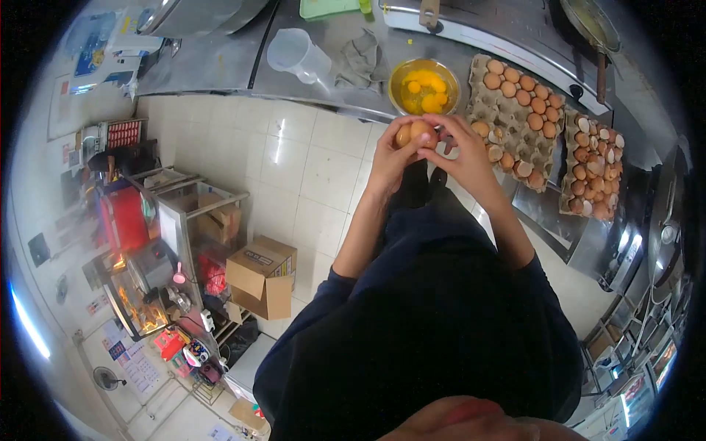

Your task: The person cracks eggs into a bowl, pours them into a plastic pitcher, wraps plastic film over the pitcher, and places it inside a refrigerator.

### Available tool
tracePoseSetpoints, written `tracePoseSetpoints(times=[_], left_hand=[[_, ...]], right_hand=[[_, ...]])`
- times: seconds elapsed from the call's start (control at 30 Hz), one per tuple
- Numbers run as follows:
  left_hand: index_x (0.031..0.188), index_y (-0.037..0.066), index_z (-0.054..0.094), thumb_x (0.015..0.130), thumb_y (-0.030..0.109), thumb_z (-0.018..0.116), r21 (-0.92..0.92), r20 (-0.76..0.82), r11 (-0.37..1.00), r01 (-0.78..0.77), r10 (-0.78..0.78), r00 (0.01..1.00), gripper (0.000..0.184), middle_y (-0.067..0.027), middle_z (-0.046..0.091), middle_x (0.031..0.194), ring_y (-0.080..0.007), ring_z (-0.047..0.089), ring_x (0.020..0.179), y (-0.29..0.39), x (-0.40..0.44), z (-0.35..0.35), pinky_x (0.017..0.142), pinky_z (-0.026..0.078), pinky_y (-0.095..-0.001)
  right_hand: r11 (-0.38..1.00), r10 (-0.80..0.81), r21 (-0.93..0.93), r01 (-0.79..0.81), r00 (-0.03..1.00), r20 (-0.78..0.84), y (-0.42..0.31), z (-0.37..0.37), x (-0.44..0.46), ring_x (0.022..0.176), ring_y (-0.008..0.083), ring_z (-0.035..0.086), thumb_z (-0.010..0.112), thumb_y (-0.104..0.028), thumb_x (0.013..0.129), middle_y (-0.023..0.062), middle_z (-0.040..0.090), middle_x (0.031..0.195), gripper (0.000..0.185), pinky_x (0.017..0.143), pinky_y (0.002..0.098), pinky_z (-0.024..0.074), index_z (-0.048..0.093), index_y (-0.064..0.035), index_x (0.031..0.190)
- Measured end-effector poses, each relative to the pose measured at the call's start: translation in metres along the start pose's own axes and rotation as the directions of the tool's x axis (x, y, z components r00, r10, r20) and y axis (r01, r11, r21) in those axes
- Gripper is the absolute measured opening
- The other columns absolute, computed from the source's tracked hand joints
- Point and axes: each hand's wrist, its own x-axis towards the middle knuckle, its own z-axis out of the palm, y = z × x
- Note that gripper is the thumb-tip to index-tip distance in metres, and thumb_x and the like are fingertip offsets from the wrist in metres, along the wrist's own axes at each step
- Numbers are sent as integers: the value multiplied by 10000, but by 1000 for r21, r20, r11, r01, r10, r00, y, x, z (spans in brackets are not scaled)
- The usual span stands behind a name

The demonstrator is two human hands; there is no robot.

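Note:
Two brown eggs (421, 132) are held close together in front of my body, just below a metal bowl. My left hand (391, 156) wraps round them from the left. My right hand (463, 151) has its fingertips bent against them on the right side. The metal bowl (395, 87) on the counter holds several yellow yolks in clear egg white. Right of the bowl lies a cardboard egg tray (507, 117), partly filled with brown eggs and some shells. A second tray (594, 165) further right is heaped with eggs and broken shells.
A translucent plastic jug (298, 55) and a grey cloth (362, 62) lie left of the bowl on the steel counter (220, 66). A pan (592, 22) is at the top right. An open cardboard box (261, 275) stands on the tiled floor.

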Motion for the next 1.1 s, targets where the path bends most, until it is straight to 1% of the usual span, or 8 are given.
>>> tracePoseSetpoints(times=[0.2, 0.3, 0.47, 0.63, 0.73, 0.77, 0.83, 1.1], left_hand=[[1305, 96, 513, 972, 242, 591, 98, 184, 995, -21, 3, 983, 372, -90, 571, 1226, -199, 596, 1107, 34, 40, 15, 898, 538, -335], [1361, -6, 436, 1037, 248, 424, -256, 349, 960, 116, -20, 937, 412, -150, 528, 1316, -284, 552, 1204, 38, 83, 0, 1033, 481, -392], [1323, -74, 444, 1031, 262, 447, -182, 403, 940, 288, -196, 894, 445, -184, 549, 1276, -298, 590, 1148, 49, 144, -25, 977, 525, -372], [1312, -80, 437, 1026, 276, 463, -18, 451, 943, 332, -289, 844, 457, -185, 551, 1278, -291, 570, 1179, 71, 176, -34, 1022, 491, -375], [1317, -75, 439, 1022, 224, 478, -33, 513, 911, 410, -337, 790, 422, -189, 556, 1272, -274, 581, 1162, 79, 188, -43, 996, 507, -385], [1319, -52, 458, 1005, 200, 505, -14, 525, 927, 374, -312, 792, 406, -170, 558, 1272, -260, 587, 1148, 77, 192, -45, 974, 510, -369], [1322, -29, 477, 988, 176, 531, 15, 549, 939, 343, -295, 782, 395, -151, 559, 1272, -246, 592, 1133, 73, 200, -49, 952, 513, -354], [1096, 36, 659, 830, 205, 765, 453, 668, 830, -324, -76, 740, 332, -24, 660, 1026, -111, 598, 965, 97, 204, -40, 868, 470, -251]], right_hand=[[974, 111, 217, -67, 974, -197, 17, 2, 25, 1017, 195, 613, 729, -51, 800, 87, 582, 1188, 491, 782, 265, 534, 572, -71, 1265], [946, 134, 324, -2, 913, -385, 25, 3, 45, 1047, 184, 595, 717, -36, 814, 87, 566, 1204, 490, 820, 267, 536, 569, -59, 1280], [869, -356, -487, 93, 801, -482, -1, 11, 79, 1067, 245, 563, 732, -13, 756, 103, 543, 1214, 580, 867, 335, 501, 579, -91, 1311], [873, -305, -487, 37, 819, -485, 27, 33, 107, 983, 271, 561, 739, -20, 737, 115, 552, 1201, 600, 873, 341, 482, 590, -127, 1309], [977, -127, -212, -36, 697, -706, 24, 42, 112, 962, 228, 567, 688, -68, 832, 106, 568, 1180, 498, 828, 315, 482, 570, -99, 1315], [973, 142, 227, 40, 673, -726, 29, 44, 111, 957, 206, 573, 637, -105, 887, 99, 575, 1170, 436, 805, 302, 477, 545, -82, 1312], [609, 520, 782, 132, 678, -519, 47, 48, 109, 905, 146, 588, 519, -213, 996, 68, 589, 1121, 337, 755, 269, 463, 473, -58, 1292], [557, 497, 827, -81, 830, -254, 62, 45, 104, 886, 123, 588, 639, -167, 932, 54, 585, 1062, 363, 750, 259, 472, 505, -56, 1250]])
